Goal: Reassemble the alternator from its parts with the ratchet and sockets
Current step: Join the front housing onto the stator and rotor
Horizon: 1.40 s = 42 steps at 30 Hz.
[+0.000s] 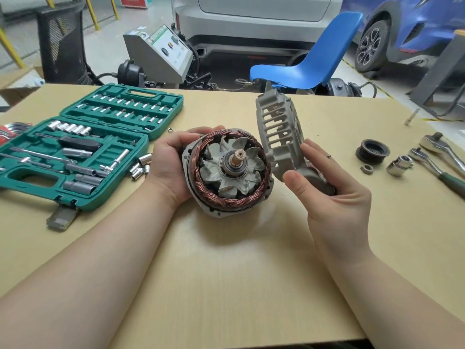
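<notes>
Alternator body, shaft axis up, gripped by left hand; right hand fingers clamped on end housing, tilted just right of it.

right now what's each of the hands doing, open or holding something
Left hand: fingers curled round the alternator body, holding it.
Right hand: holding the grey end cover, tilted up beside the body.

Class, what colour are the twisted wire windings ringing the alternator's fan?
Copper-red twisted wire windings, clearest in the head view.
</notes>
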Motion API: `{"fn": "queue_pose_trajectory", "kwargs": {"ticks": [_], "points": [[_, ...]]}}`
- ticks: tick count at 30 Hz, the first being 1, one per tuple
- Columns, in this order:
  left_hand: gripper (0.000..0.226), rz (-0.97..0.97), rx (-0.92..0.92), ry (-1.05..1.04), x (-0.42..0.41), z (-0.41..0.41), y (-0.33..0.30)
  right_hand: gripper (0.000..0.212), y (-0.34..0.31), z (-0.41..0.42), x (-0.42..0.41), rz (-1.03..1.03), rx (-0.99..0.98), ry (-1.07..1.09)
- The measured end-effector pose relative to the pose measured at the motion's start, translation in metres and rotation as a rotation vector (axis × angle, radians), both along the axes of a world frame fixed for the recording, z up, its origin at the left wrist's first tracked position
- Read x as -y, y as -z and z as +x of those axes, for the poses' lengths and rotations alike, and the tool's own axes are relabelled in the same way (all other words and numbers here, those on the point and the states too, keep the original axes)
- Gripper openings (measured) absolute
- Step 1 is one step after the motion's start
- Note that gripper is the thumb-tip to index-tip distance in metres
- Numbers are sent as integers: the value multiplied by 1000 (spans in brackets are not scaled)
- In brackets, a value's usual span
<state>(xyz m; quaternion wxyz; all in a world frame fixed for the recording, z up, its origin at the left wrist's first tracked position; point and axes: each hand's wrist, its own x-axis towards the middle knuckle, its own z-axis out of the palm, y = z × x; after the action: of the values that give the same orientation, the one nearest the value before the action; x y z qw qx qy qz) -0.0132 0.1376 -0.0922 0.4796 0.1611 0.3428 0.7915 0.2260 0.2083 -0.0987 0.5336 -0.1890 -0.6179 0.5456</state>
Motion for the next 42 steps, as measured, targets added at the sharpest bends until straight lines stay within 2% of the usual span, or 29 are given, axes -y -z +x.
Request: {"fn": "queue_pose_trajectory", "kwargs": {"ticks": [7, 10, 15, 17, 22, 27, 31, 42], "points": [[23, -11, 3, -8, 1, 0, 0, 50, -2, 0, 6, 27, 16, -5], [32, -10, 11, -16, 1, -1, 1, 50, -1, 1, 6, 40, 39, -9], [23, -15, 13, 9, 1, -1, 2, 48, 1, 1, 7, 79, 62, -3], [29, -18, 22, 5, 1, -1, 3, 48, 3, 2, 7, 110, 68, -3], [63, -59, 79, -28, -2, -2, 6, 49, 7, 0, 8, 293, 77, 18], [57, -92, 67, -98, 2, 3, 9, 47, 11, 6, 5, 442, 151, 155], [55, -100, 55, -131, 3, 6, 7, 48, 8, 9, 8, 479, 97, 137], [53, -119, 14, -258, 5, 17, 12, 44, 7, 6, 14, 597, 229, 60]]}}
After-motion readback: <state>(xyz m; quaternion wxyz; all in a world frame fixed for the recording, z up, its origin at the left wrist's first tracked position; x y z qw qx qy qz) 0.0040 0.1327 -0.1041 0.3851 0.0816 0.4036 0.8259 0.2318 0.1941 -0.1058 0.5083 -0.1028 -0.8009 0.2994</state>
